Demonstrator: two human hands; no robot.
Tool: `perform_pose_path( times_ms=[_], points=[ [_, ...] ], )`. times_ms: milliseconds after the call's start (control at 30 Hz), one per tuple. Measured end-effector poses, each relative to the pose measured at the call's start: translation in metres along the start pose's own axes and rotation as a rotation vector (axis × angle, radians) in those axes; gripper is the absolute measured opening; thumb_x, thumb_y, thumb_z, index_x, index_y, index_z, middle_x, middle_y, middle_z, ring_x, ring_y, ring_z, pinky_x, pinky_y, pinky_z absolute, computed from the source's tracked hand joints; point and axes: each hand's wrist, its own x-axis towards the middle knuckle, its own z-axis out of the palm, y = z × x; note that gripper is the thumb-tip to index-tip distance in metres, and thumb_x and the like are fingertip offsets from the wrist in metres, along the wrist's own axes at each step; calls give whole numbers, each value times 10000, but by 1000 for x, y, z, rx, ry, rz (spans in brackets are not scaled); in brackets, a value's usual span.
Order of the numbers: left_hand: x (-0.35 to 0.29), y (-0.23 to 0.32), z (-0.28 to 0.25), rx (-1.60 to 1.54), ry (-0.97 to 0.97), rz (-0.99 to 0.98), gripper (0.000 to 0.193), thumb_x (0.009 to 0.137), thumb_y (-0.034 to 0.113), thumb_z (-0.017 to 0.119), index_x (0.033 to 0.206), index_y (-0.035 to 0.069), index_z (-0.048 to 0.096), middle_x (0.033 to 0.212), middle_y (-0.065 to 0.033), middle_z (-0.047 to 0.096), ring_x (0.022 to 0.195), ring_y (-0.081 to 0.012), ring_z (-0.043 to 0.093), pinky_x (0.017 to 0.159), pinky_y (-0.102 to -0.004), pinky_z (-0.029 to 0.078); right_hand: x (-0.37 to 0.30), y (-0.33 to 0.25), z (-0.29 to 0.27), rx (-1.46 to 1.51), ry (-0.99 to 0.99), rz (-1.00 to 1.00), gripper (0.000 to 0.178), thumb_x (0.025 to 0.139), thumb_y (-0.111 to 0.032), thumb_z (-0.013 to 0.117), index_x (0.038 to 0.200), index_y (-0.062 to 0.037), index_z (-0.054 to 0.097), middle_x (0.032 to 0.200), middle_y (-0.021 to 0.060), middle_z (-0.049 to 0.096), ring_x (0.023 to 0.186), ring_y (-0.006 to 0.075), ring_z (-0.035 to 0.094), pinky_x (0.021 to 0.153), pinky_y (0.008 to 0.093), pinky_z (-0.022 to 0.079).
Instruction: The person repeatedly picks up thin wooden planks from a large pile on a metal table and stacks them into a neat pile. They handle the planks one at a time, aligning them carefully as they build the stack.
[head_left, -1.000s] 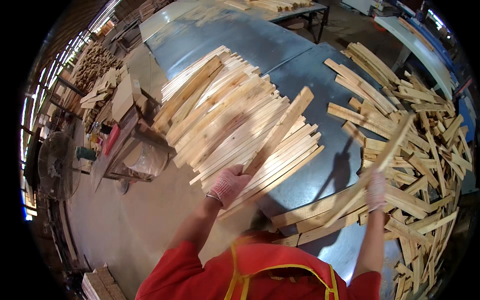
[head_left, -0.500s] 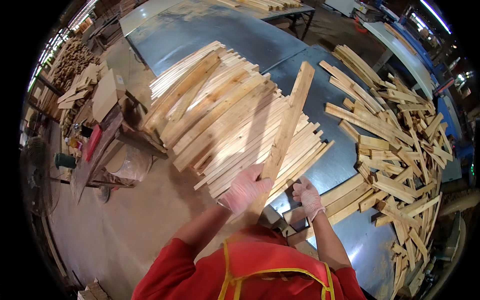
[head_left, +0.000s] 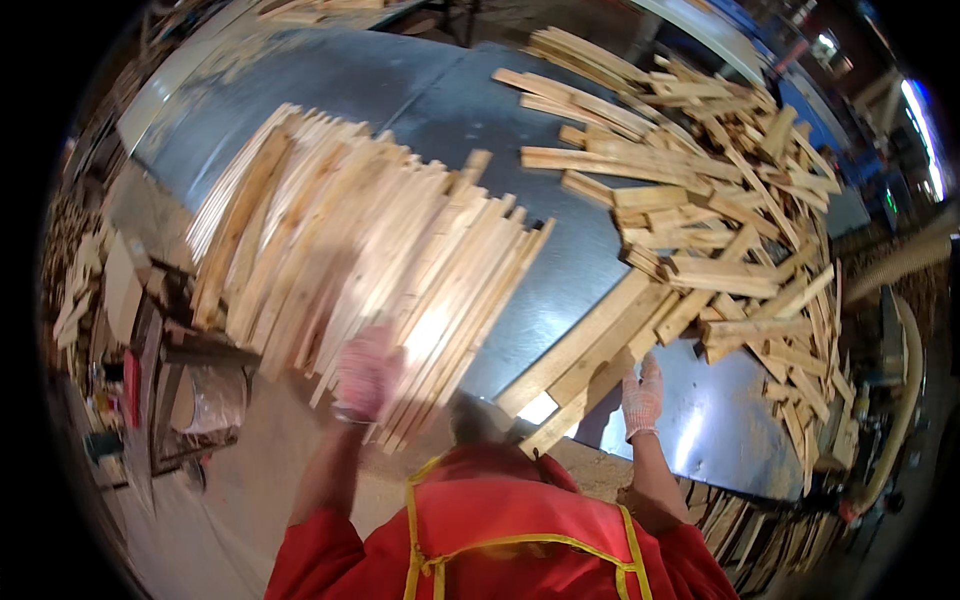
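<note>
Many long pale wooden strips (head_left: 330, 200) lie side by side in a broad layer on the metal-topped table (head_left: 560, 270). At their near ends is my left hand (head_left: 368, 375), in a whitish glove and smeared by motion; its fingers cannot be made out clearly. One strip (head_left: 475, 172) sticks out past the far ends of the others. To the right, my gloved right hand (head_left: 641, 398) has its fingers stretched upward, beside a short board (head_left: 580, 408). Whether it touches that board cannot be told. Two wider boards (head_left: 590, 335) lie just beyond it.
A jumbled heap of wooden pieces (head_left: 720, 220) covers the table's right side. At left stands a wooden bench (head_left: 160, 400) with a red object (head_left: 131, 375) on it. A ribbed hose (head_left: 905, 370) hangs at far right. More planks (head_left: 750, 530) are below the table edge.
The long board that my left hand held aloft is out of that hand's raised grip and down among the strips. My right hand has moved right, and the view has turned rightward.
</note>
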Motion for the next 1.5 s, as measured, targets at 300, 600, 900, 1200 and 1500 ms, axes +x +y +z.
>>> perform_pose_path(
  times_ms=[300,600,900,1200,1500],
  points=[
    [27,144,68,82,-293,110,682,863,301,731,1441,-6,540,1434,-214,570,1335,-361,539,1154,-500,402,36,-31,2,-269,-65,81,782,845,-354,773,1491,8,519,1443,277,590,1366,460,514,1171,492,433],
    [21,222,128,-336,-632,-311,831,909,398,705,1560,-25,410,1390,-274,627,1312,-432,588,1125,-456,471,24,-32,24,929,64,430,957,904,-121,785,1671,43,237,1546,191,514,1380,311,531,1168,382,433],
    [-10,164,43,-683,-739,-153,460,912,271,699,1304,35,652,1164,-203,723,1096,-303,703,950,-398,546,-28,-63,6,1109,-222,478,704,935,41,696,1574,-9,404,1321,128,648,1071,252,671,924,390,590],
    [-54,126,40,-203,-352,-230,502,901,233,585,1384,93,584,1100,-261,704,991,-451,689,842,-579,538,-5,-126,83,403,-403,231,742,940,-152,675,1607,-8,383,1292,219,681,1165,333,668,969,411,543],
    [-40,130,58,170,-188,160,718,753,348,741,1378,39,569,1357,-164,589,1312,-361,531,1153,-564,365,-23,-140,101,723,-731,228,565,957,-269,714,1433,5,582,1217,149,697,1037,237,648,916,344,527]
  ],
)
